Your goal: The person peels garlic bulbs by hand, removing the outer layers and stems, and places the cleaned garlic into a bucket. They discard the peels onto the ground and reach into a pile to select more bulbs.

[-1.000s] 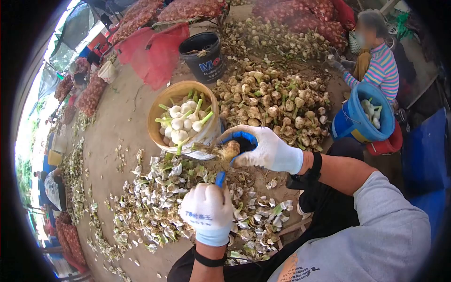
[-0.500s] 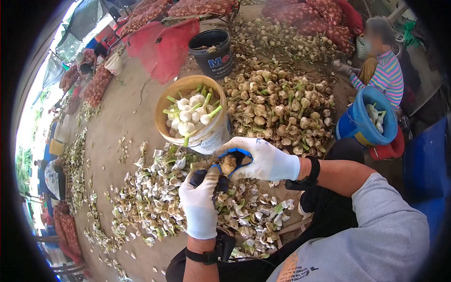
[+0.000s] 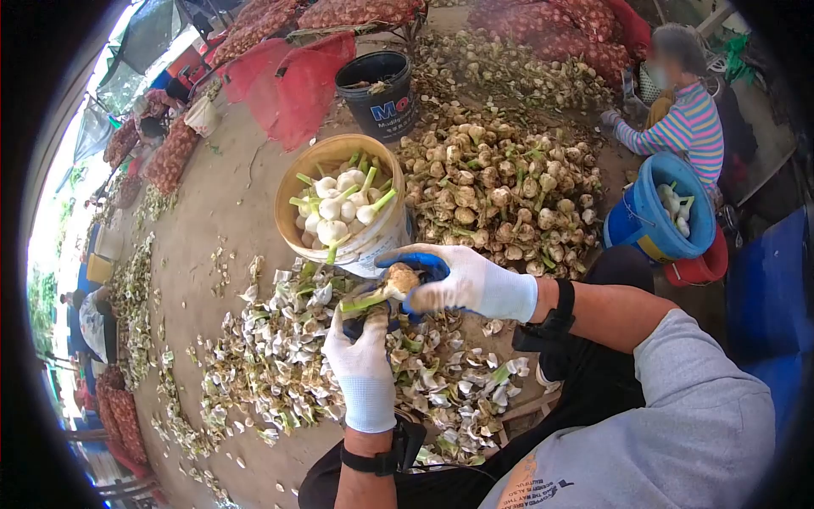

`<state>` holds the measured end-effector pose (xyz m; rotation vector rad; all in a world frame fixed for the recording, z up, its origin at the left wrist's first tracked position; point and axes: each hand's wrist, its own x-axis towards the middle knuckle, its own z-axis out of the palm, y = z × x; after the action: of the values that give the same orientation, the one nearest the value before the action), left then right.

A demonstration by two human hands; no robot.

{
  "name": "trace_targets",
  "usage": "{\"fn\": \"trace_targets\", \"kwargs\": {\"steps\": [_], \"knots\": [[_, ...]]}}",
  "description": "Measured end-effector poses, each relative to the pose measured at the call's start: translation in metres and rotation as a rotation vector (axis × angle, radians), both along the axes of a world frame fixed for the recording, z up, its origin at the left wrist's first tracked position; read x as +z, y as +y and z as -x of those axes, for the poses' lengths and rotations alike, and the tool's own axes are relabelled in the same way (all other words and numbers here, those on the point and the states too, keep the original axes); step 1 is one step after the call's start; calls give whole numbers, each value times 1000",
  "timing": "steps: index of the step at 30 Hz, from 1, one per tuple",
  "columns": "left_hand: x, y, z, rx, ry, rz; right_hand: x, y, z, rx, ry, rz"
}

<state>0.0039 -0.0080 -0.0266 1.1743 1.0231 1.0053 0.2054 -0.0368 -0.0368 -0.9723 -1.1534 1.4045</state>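
Note:
A brownish garlic bulb (image 3: 401,281) with a green stem is held between my two gloved hands, above the peelings. My right hand (image 3: 482,282), in a white glove with blue on the palm side, curls its fingers and thumb around the bulb. My left hand (image 3: 360,343), gloved alike, is closed at the stem below, its fingertips partly hidden. Just beyond the hands stands a cream bucket (image 3: 292,222) holding peeled white garlic bulbs (image 3: 332,229) with trimmed green stems. A heap of unpeeled garlic (image 3: 500,191) lies behind it to the right.
Garlic peelings (image 3: 280,348) cover the ground below my hands. A black bucket (image 3: 376,106) stands farther back. On the right are a blue bucket (image 3: 649,225) with some peeled garlic, a red bucket (image 3: 710,261) and a seated person (image 3: 691,127). Red net sacks (image 3: 551,38) lie behind.
The garlic bulb has turned so its green stem now points left toward my left hand. My right fingers have shifted around it. The seated person's arm has moved slightly.

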Motion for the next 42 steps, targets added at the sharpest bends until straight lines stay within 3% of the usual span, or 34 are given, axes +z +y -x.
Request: {"fn": "trace_targets", "kwargs": {"steps": [4, 9, 11, 12, 15, 16, 17, 19, 20, 25, 27, 29, 31, 33, 34, 35, 38, 39, 41, 42], "knots": [[7, -4, -5, -21, 109, -84, 1, -5, 4, -96, -90, 6], [-1, 2, 1, -5, -96, 164, -5, 0, -10, 58, 58, 156], [2, 1, 4, -72, -198, 195, -15, 2, -14, 183, 513, 316], [9, -2, 3, -58, -276, 243, -20, 5, -15, 210, 602, 325], [12, -2, 1, -51, -366, 278, -24, 9, -12, 106, 499, 270], [4, 1, 2, -15, -240, 191, -19, 7, -11, 3, 296, 220], [0, 2, 3, 20, -109, 105, -16, 7, -9, 9, 296, 219], [1, -3, 1, 25, 8, 19, -9, 6, -5, -177, -135, -51], [2, -6, 1, 3, 87, -34, -3, 2, -6, -161, -193, -16], [3, -10, -4, 1, 181, -28, -5, 4, -11, -165, -154, 92], [-1, 5, 6, 173, -57, 27, -6, 5, -17, -150, 162, 104], [1, 25, 23, 166, 192, -70, -5, 8, -24, -157, 28, 58], [0, 30, 41, 56, 703, -364, -1, 6, -26, -152, -64, 33], [-14, 25, 45, 108, 1186, -822, 1, 3, -23, -143, -95, 2], [-19, 23, 49, 39, 1294, -775, 2, 2, -21, -133, -127, -30], [-23, 21, 52, 40, 1296, -765, 2, 0, -19, -126, -128, -25], [-8, 14, 41, -125, 868, -312, 4, 0, -13, -65, -133, -77], [2, 9, 33, -121, 869, -309, 3, 0, -12, -69, -217, -115], [18, -1, 21, -172, 509, -305, 3, -1, -8, -68, -301, -154], [15, -2, 19, -190, 480, -410, 4, -1, -7, -57, -367, -175]]}}
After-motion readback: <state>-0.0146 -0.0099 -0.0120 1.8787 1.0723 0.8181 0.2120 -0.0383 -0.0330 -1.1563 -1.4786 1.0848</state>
